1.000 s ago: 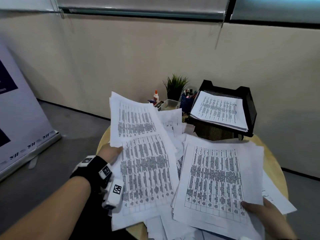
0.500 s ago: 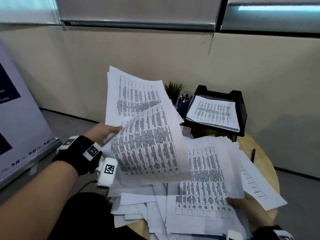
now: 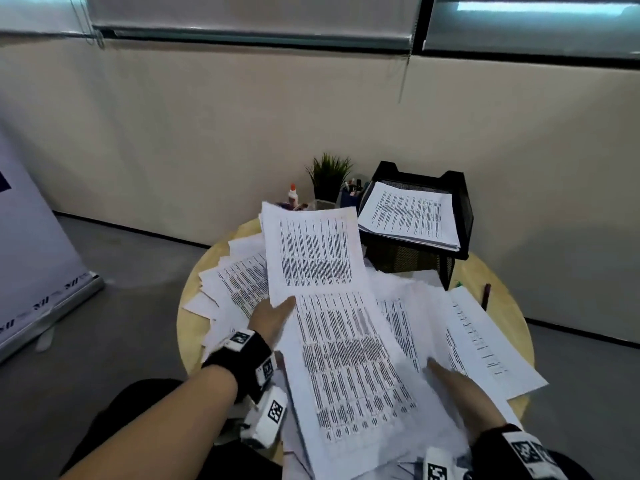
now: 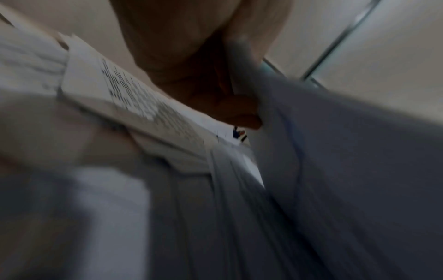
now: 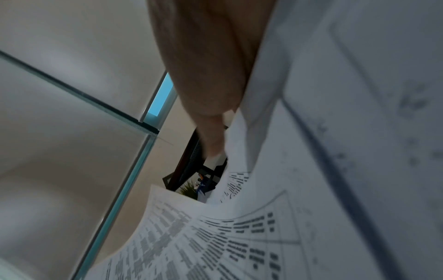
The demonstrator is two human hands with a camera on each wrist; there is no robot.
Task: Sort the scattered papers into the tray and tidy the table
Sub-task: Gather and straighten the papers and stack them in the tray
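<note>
Left grip (image 3: 273,317) pinches two printed sheets (image 3: 332,306); right grip (image 3: 460,389) flat, released, on paper pile (image 3: 408,327); one tray (image 3: 460,202).

Printed papers (image 3: 332,358) lie scattered before a part-filled black tray (image 3: 460,202).

Round wooden table (image 3: 512,308), scattered papers (image 3: 239,285), black tray (image 3: 460,216), pen (image 3: 486,293)
</note>
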